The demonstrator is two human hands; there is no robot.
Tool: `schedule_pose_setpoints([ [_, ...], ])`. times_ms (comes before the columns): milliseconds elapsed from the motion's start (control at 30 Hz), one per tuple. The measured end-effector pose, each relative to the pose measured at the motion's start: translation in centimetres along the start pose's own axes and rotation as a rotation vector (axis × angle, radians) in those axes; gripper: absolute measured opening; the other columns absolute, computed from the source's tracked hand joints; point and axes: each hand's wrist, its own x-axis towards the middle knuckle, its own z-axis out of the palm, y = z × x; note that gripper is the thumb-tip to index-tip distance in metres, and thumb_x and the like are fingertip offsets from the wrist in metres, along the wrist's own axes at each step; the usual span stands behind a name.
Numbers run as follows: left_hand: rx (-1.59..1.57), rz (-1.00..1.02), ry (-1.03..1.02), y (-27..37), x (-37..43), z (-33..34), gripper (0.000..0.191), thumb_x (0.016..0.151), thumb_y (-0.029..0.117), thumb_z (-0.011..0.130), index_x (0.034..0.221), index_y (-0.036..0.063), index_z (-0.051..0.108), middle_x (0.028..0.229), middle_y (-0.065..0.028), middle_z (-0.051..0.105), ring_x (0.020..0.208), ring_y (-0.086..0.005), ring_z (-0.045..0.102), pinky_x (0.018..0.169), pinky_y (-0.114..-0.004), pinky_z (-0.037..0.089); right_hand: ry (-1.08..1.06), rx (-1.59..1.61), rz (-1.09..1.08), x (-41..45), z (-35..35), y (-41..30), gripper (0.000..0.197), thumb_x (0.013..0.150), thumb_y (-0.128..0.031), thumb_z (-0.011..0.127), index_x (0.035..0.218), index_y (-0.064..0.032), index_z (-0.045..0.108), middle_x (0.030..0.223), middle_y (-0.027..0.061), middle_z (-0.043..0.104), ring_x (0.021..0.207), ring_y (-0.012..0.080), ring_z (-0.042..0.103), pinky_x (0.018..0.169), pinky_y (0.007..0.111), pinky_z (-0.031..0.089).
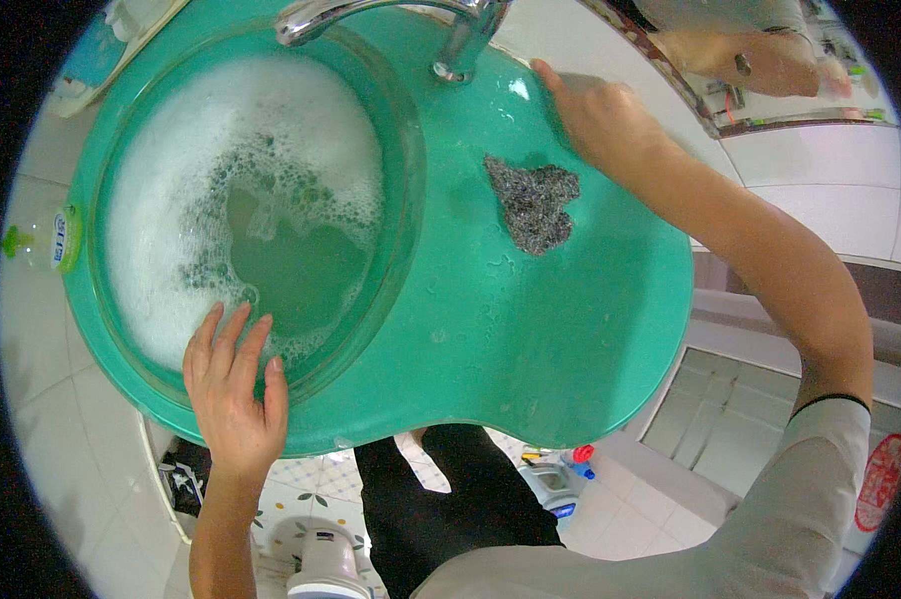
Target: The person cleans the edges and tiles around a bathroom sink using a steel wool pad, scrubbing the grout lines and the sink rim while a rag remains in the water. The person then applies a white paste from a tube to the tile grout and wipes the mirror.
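My left hand [233,382] reaches over the near rim of a round green washbasin [404,224], palm down with its fingers spread at the soapy water [300,269]. It holds nothing that I can see. White suds [158,224] cover much of the water. On the wet green countertop [555,337] lies a crumpled grey steel-wool scourer [536,202], apart from both hands. Up at the back edge, beside the white wall, is my right hand [607,123]. One finger points along the seam there; the other fingers are curled and partly hidden, so a grip cannot be made out.
A chrome faucet [458,45] arches over the basin's far side. At the left rim stands a clear bottle [42,238] with a green base and a label. A mirror [765,67] hangs at the upper right. Below are a toilet [330,561] and a grey plastic container [547,479].
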Motion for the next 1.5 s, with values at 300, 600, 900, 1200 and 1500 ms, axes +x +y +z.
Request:
schedule_pose_setpoints([
  [300, -0.033, 0.023, 0.049, 0.1, 0.3, 0.2, 0.034, 0.083, 0.012, 0.06, 0.117, 0.0043, 0.065, 0.128, -0.0142, 0.059, 0.129, -0.0374, 0.047, 0.107, -0.05, 0.034, -0.206, -0.104, 0.09, 4.4, -1.0, -1.1, 0.079, 0.087, -0.015, 0.057, 0.156, -0.0071, 0.021, 0.069, 0.0041, 0.067, 0.06, 0.0227, 0.068, 0.05, 0.036, 0.053],
  [600, -0.016, 0.02, 0.042, -0.1, 0.3, 0.0, 0.032, 0.088, 0.014, 0.057, 0.118, 0.0051, 0.065, 0.127, -0.0145, 0.06, 0.129, -0.037, 0.047, 0.108, -0.05, 0.035, -0.277, -0.123, 0.094, 2.4, -0.9, -0.7, 0.076, 0.086, -0.018, 0.057, 0.155, -0.0068, 0.025, 0.066, 0.0021, 0.065, 0.056, 0.021, 0.065, 0.049, 0.035, 0.05],
  [900, -0.023, 0.067, 0.067, -0.3, 0.6, 0.5, 0.033, 0.082, 0.013, 0.062, 0.113, 0.0036, 0.066, 0.121, -0.0156, 0.061, 0.124, -0.0374, 0.05, 0.106, -0.052, 0.035, -0.257, 0.079, 0.178, 5.1, -3.3, -1.1, 0.059, 0.09, -0.015, 0.053, 0.147, -0.0096, 0.039, 0.081, 0.0076, 0.069, 0.068, 0.0245, 0.069, 0.059, 0.037, 0.055],
  [1200, -0.156, 0.138, -0.039, -1.8, 1.5, -0.7, 0.042, 0.084, 0.021, 0.067, 0.123, 0.0104, 0.061, 0.132, -0.0121, 0.056, 0.13, -0.0339, 0.045, 0.11, -0.054, 0.03, -0.287, 0.335, 0.31, 1.7, -4.4, -2.2, 0.05, 0.091, -0.016, 0.054, 0.14, -0.0081, 0.049, 0.082, 0.0097, 0.069, 0.07, 0.0293, 0.067, 0.064, 0.04, 0.053],
  [1500, -0.246, 0.301, 0.115, -2.8, 28.9, -1.7, 0.027, 0.089, 0.032, 0.063, 0.084, 0.0063, 0.069, 0.086, -0.015, 0.067, 0.08, -0.0349, 0.064, 0.072, -0.045, 0.051, 0.189, 0.909, 0.804, -1.9, -5.4, -9.5, 0.014, 0.089, -0.018, 0.065, 0.092, -0.0059, 0.059, 0.082, 0.0141, 0.061, 0.073, 0.0361, 0.06, 0.062, 0.045, 0.048],
])
